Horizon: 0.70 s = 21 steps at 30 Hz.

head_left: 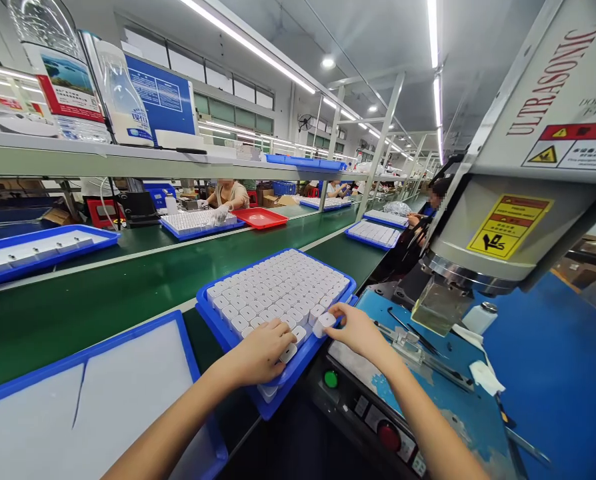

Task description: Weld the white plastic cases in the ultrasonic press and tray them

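A blue tray (213, 319) packed with several rows of small white plastic blocks (278, 283) sits at the near edge of the green conveyor belt (93, 300). My left hand (264, 350) rests on the tray's near corner, fingers curled around a white block (288, 353). My right hand (355, 328) pinches another white block (324, 323) at the tray's right edge. Just right of the hands is the blue bed of an ultrasonic press (403, 347) with a metal fixture.
The press head (503, 227) hangs above right, with green (331, 379) and red (389, 437) buttons below. A blue tray with white sheets (78, 400) lies near left. More trays, a red tray (261, 217) and other workers sit farther down the belt. Bottles (63, 73) stand on the shelf.
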### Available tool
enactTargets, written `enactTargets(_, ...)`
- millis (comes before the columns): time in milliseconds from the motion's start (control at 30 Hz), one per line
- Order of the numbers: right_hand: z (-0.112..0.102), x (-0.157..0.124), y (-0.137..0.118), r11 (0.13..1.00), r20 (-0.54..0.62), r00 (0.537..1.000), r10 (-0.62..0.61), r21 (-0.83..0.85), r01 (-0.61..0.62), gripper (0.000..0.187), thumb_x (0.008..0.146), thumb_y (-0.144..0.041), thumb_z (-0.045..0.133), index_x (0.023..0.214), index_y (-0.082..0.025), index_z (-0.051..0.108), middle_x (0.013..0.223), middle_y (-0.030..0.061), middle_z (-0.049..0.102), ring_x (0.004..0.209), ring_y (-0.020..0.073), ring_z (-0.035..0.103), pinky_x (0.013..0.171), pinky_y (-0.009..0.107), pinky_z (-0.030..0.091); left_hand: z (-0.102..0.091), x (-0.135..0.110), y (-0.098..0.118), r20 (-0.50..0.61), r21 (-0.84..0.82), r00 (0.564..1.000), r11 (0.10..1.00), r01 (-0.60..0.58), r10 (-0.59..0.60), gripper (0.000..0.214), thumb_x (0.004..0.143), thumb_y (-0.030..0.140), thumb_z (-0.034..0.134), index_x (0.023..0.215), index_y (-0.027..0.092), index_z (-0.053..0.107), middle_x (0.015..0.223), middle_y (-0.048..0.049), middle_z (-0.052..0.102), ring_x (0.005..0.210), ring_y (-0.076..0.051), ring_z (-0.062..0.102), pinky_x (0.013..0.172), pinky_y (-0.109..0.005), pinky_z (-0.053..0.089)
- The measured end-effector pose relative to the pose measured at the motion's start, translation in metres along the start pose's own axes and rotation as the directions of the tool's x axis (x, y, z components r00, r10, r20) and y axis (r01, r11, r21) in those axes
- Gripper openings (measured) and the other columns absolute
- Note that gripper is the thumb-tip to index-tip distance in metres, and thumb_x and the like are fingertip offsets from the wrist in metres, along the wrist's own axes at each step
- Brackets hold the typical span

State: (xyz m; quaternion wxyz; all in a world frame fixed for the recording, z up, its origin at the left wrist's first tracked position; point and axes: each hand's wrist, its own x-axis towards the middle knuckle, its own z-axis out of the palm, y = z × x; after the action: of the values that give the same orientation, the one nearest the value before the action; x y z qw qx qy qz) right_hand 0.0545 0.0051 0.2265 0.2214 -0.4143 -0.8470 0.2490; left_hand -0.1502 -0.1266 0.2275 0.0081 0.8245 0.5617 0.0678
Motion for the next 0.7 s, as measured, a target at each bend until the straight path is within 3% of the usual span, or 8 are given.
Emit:
enactTargets(67, -0.008, -0.016, 0.019, 0.998, 0.003, 0.998, 0.066, -0.003, -0.066, 0.028, 0.069, -0.031, 0.065, 0.095, -0.021, 0.063, 0.099, 0.0040, 0.068, 0.084, 0.0191, 0.061, 0.069, 0.026, 0.043, -0.002, 0.000, 0.000, 0.004, -0.027, 1.000, 1.000, 0.001, -0.001, 0.034, 0.077, 0.019, 0.055, 0.111, 0.021, 0.054, 0.101, -0.0065, 0.055, 0.094, -0.021, 0.051, 0.084, -0.033, 0.043)
enactTargets(167, -0.018, -0.042, 0.067, 0.979, -0.032, 0.980, 0.195, -0.056, -0.197, 0.032, 0.069, -0.032, 0.063, 0.098, -0.021, 0.063, 0.104, 0.0065, 0.068, 0.088, 0.0223, 0.063, 0.072, 0.029, 0.045, -0.003, 0.000, -0.003, 0.009, -0.066, 1.000, 0.998, -0.003, 0.004, 0.036, 0.075, 0.018, 0.055, 0.111, 0.022, 0.055, 0.101, -0.0061, 0.055, 0.093, -0.020, 0.051, 0.084, -0.033, 0.043)
enactTargets(333, -0.036, -0.087, 0.165, 0.878, -0.166, 0.889, 0.426, -0.161, -0.451, 0.039, 0.069, -0.036, 0.060, 0.104, -0.021, 0.062, 0.107, 0.0085, 0.068, 0.093, 0.0259, 0.065, 0.070, 0.030, 0.048, 0.000, 0.000, -0.010, -0.007, -0.119, 1.000, 0.993, -0.015, 0.014, 0.033, 0.077, 0.016, 0.052, 0.109, 0.023, 0.055, 0.103, -0.0056, 0.054, 0.095, -0.020, 0.051, 0.085, -0.033, 0.042)
enactTargets(400, -0.041, -0.102, 0.194, 0.836, -0.231, 0.855, 0.464, -0.206, -0.509, 0.040, 0.067, -0.039, 0.059, 0.103, -0.020, 0.063, 0.106, 0.0098, 0.069, 0.090, 0.0275, 0.066, 0.066, 0.032, 0.049, 0.001, 0.001, -0.010, -0.011, -0.130, 1.000, 0.991, -0.018, 0.017, 0.033, 0.078, 0.016, 0.050, 0.109, 0.023, 0.054, 0.103, -0.0055, 0.054, 0.096, -0.020, 0.051, 0.085, -0.033, 0.042)
enactTargets(533, -0.039, -0.121, 0.221, 0.805, -0.258, 0.819, 0.512, -0.189, -0.563, 0.043, 0.068, -0.041, 0.056, 0.104, -0.019, 0.064, 0.108, 0.0126, 0.068, 0.089, 0.0289, 0.067, 0.060, 0.032, 0.050, 0.002, 0.002, -0.010, -0.018, -0.145, 0.999, 0.989, -0.037, 0.035, 0.034, 0.079, 0.017, 0.048, 0.113, 0.023, 0.053, 0.104, -0.0054, 0.055, 0.097, -0.020, 0.051, 0.086, -0.033, 0.042)
enactTargets(700, -0.032, -0.130, 0.222, 0.797, -0.309, 0.796, 0.521, -0.157, -0.583, 0.064, 0.071, -0.042, 0.056, 0.129, -0.016, 0.051, 0.114, 0.0140, 0.066, 0.083, 0.0273, 0.068, 0.053, 0.029, 0.049, 0.001, 0.002, -0.011, -0.021, -0.195, 0.999, 0.980, -0.029, 0.025, 0.040, 0.078, 0.015, 0.048, 0.117, 0.024, 0.050, 0.110, -0.0050, 0.056, 0.102, -0.019, 0.051, 0.087, -0.032, 0.043)
